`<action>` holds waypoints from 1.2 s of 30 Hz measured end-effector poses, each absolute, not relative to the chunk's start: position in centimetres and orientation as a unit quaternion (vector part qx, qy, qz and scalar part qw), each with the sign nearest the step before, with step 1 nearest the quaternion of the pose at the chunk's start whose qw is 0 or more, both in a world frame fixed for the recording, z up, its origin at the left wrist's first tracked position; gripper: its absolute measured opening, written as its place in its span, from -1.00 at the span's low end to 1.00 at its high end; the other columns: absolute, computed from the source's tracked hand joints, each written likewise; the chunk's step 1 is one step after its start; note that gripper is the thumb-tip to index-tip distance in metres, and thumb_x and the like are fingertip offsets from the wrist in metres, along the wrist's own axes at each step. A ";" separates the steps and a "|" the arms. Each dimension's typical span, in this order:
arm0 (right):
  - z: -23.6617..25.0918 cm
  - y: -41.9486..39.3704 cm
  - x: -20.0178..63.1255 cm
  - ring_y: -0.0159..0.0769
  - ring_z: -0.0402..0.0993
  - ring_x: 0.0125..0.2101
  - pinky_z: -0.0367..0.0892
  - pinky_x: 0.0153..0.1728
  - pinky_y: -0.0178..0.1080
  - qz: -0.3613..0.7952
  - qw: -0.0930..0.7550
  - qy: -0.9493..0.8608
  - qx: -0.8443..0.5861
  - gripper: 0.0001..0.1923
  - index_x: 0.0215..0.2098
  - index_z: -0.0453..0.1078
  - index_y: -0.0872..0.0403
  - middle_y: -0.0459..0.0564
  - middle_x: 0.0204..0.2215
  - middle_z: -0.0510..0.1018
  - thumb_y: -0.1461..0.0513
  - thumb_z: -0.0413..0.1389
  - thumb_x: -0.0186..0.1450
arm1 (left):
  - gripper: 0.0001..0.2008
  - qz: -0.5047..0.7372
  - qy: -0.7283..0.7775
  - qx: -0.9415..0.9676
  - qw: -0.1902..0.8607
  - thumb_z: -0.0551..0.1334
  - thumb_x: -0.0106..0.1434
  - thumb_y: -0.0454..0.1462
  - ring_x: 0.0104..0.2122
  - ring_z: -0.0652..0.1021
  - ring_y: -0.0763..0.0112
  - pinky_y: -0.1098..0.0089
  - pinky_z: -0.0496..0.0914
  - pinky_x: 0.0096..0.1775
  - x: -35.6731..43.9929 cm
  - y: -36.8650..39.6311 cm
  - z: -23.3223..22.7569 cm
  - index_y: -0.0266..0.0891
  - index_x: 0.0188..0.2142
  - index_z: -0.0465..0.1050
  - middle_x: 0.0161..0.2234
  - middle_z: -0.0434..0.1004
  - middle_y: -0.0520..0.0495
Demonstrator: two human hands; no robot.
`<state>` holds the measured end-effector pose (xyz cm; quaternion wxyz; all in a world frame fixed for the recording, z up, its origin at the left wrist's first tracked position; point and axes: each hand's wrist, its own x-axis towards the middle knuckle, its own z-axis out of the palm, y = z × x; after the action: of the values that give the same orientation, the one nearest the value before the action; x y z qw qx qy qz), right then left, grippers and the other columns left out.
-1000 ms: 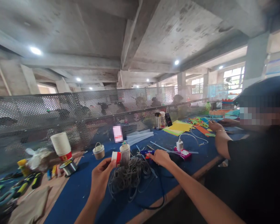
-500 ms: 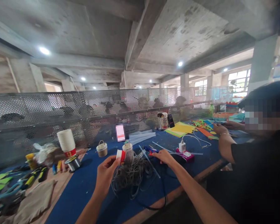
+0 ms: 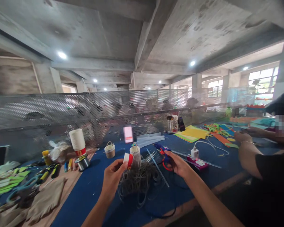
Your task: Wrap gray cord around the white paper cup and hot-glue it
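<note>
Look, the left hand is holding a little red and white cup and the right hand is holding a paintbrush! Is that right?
Not quite: the right hand is holding a blue glue gun, not a paintbrush, as the head view shows. The left hand is holding a little red and white cup, just as you said.

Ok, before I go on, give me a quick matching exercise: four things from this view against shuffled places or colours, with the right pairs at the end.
1. glue gun
2. cord
3. charger
4. cup stack

A. white, with red at the bottom
B. grey, in tangled loops
C. in the right hand
D. at the purple box

Pairs: 1-C, 2-B, 3-D, 4-A
</note>
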<state>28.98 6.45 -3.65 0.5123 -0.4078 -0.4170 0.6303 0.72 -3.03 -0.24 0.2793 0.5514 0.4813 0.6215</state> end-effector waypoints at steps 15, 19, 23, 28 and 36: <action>2.4 5.0 22.3 -0.42 0.32 -0.60 0.25 -0.52 -0.37 0.535 0.547 -0.603 -0.226 -0.69 -0.31 0.34 0.13 -0.14 -0.63 0.45 0.03 0.16 0.23 | -0.69 0.637 0.502 0.503 0.300 0.32 0.14 -0.08 -0.38 0.55 0.30 0.42 0.38 -0.30 0.0 -2.3 -0.9 -0.28 -0.26 0.57 -0.38 0.63 -0.06; 2.4 5.2 21.6 -0.42 0.32 -0.59 0.27 -0.47 -0.35 0.502 0.528 -0.639 -0.246 -0.71 -0.43 0.38 0.15 -0.11 -0.64 0.46 0.06 0.15 0.23 | -0.69 0.638 0.502 0.504 0.295 0.33 0.14 -0.09 -0.34 0.55 0.30 0.42 0.37 -0.26 0.1 -1.4 -0.3 -0.29 -0.25 0.58 -0.35 0.63 -0.07; 1.4 5.3 22.0 -0.39 0.34 -0.60 0.31 -0.45 -0.33 0.477 0.518 -0.655 -0.273 -0.72 -0.36 0.43 0.15 -0.12 -0.66 0.45 0.07 0.12 0.25 | -0.72 0.621 0.511 0.522 0.283 0.35 0.12 -0.10 -0.33 0.55 0.30 0.43 0.37 -0.24 0.3 -0.7 1.4 -0.28 -0.30 0.59 -0.38 0.63 -0.05; 0.9 4.8 22.4 -0.38 0.33 -0.63 0.29 -0.50 -0.34 0.458 0.503 -0.668 -0.303 -0.65 -0.18 0.48 0.14 -0.16 -0.69 0.42 0.04 0.14 0.23 | -0.70 0.610 0.518 0.524 0.291 0.37 0.07 -0.09 -0.36 0.57 0.26 0.42 0.40 -0.29 0.4 0.1 1.4 -0.28 -0.30 0.60 -0.40 0.65 -0.07; -0.1 4.3 21.6 -0.33 0.36 -0.62 0.28 -0.49 -0.31 0.408 0.467 -0.709 -0.335 -0.68 -0.43 0.46 0.07 -0.14 -0.71 0.41 0.00 0.11 0.25 | -0.68 0.614 0.524 0.514 0.289 0.34 0.10 -0.09 -0.39 0.58 0.28 0.44 0.39 -0.37 0.0 0.1 -0.1 -0.28 -0.26 0.60 -0.39 0.66 -0.09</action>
<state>21.60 4.30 -0.14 0.4674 -0.3354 -0.7091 0.4076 0.02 0.08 -0.13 0.2892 0.5138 0.5244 0.6143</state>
